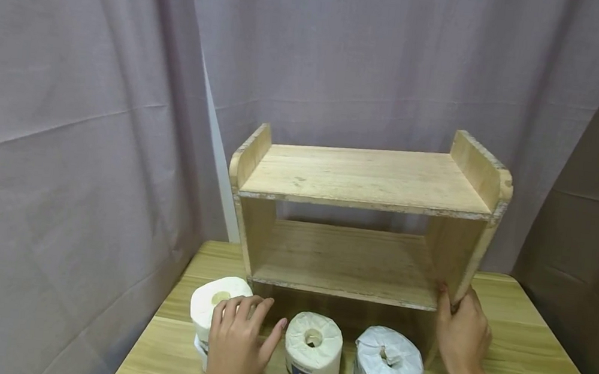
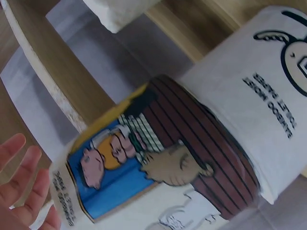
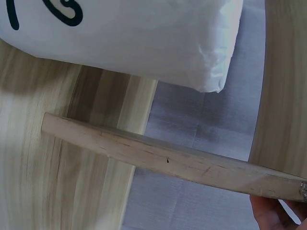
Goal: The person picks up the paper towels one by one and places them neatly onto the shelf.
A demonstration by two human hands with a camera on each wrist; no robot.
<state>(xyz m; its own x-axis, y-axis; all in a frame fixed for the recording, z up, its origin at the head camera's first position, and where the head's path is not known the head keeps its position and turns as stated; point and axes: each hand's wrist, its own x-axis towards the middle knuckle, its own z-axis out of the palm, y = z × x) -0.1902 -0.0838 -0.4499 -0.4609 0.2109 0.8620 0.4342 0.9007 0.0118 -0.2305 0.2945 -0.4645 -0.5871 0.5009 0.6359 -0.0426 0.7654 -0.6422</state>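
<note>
A two-tier wooden shelf [image 1: 365, 178] stands on the table behind several wrapped toilet rolls. My right hand [image 1: 462, 338] grips its right side panel near the middle board, thumb on the inner face; in the right wrist view only some fingers [image 3: 268, 213] show beneath the panel's edge. At the left, my left hand [image 1: 238, 341] is spread between the left toilet roll [image 1: 207, 301] and the middle toilet roll [image 1: 313, 348]. Whether it touches the left one is unclear. The cartoon-printed middle roll sits on a rabbit-printed roll [image 2: 268, 96] in the left wrist view.
The right toilet roll [image 1: 389, 364] stands before the shelf's right end. Under the left roll, part of another white roll [image 1: 201, 346] shows. Grey curtains [image 1: 366, 55] hang behind and beside the wooden table [image 1: 528, 341].
</note>
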